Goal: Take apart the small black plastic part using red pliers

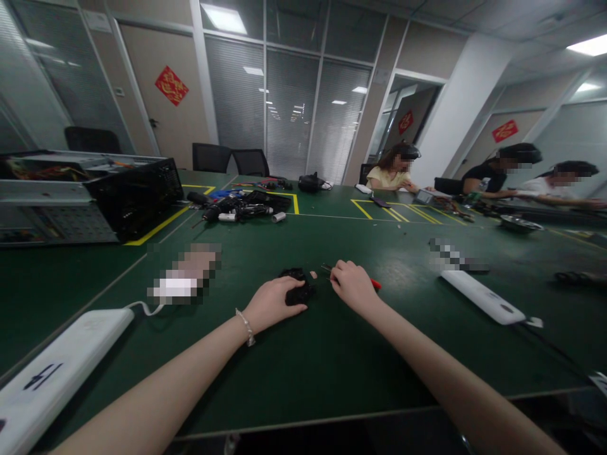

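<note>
A small black part (pixel 294 289) with an uneven outline lies on the green table, and my left hand (pixel 271 302) is closed around its near left side, thumb and fingers on either edge. Its kind is not clear. To the right, my right hand (pixel 353 284) grips a red-handled tool (pixel 376 284). Thin metal tips stick out of the fingers towards the black part, apart from it; most of the tool is hidden by the hand. Between the tips and the black part lies a small pinkish piece (pixel 313 275).
A computer case (pixel 142 196) stands at left. A drill (pixel 213 210), cables and small parts are heaped behind my hands. White power strips (pixel 66 360) (pixel 484 297) flank me, with a phone-like object (pixel 190 275) beside the left one. Several people (pixel 391 174) sit across the table.
</note>
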`<state>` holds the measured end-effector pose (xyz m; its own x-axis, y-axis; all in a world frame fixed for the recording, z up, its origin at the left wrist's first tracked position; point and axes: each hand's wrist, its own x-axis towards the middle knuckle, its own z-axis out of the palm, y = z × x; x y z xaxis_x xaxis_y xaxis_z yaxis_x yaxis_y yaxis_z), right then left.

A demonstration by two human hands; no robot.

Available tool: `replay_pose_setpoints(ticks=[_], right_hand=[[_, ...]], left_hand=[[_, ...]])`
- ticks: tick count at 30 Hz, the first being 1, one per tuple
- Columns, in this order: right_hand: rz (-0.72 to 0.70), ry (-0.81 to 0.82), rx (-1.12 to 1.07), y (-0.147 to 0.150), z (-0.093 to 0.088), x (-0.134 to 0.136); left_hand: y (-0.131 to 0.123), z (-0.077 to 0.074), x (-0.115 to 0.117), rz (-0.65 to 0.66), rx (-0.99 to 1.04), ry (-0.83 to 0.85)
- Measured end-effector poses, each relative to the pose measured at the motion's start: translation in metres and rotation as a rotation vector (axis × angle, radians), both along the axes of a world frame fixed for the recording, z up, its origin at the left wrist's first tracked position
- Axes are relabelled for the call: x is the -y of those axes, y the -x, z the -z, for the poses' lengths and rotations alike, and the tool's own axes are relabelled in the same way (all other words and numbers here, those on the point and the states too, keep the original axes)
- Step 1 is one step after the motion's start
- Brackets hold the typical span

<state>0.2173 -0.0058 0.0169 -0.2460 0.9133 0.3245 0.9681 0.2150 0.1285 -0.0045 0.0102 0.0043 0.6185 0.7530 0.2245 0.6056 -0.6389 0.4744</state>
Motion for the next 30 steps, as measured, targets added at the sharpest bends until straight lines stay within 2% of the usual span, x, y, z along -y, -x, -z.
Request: replay_pose_setpoints(ticks=[5, 14, 21, 26, 30], right_hand=[[-0.012, -0.047, 0.012, 0.001, 0.007, 0.002], [-0.089, -0.136, -0.091, -0.003, 0.004, 0.011], [-0.159, -0.125, -0.121, 0.002, 0.001, 0.016], [-0.046, -0.112, -0.176, -0.022, 0.002, 0.007], [0.092, 0.103, -0.209, -0.050, 0.009, -0.003]], left_hand=[[0.000, -0.001, 0.001, 0.005, -0.016, -0.002], [0.000, -0.001, 0.002, 0.052, -0.021, -0.030], [0.002, -0.003, 0.003, 0.070, -0.041, -0.027], [0.003, -0.004, 0.003, 0.065, -0.050, 0.003], [0.003, -0.006, 0.003, 0.067, -0.050, 0.028]])
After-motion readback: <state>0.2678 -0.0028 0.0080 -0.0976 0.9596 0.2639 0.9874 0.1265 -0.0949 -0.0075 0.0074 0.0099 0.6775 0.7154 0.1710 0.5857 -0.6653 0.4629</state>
